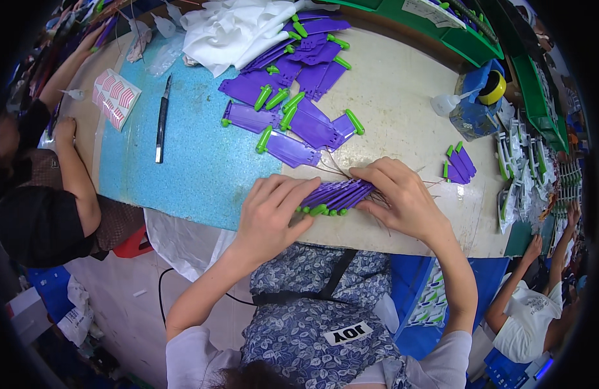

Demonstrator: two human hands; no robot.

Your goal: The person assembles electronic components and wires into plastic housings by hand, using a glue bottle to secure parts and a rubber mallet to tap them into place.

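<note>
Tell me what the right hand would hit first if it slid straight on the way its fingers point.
The right hand points left across the table, with its fingers already on the stack of purple pieces. Just past that stack, it would likely meet the left hand holding the other end.

I see even, bright overhead light, soft shadows only. Centre sharp; no glare on table (403,97). Strong fisheye bend twd rim, black vignette at corners, edge detail smeared, slightly blurred.
</note>
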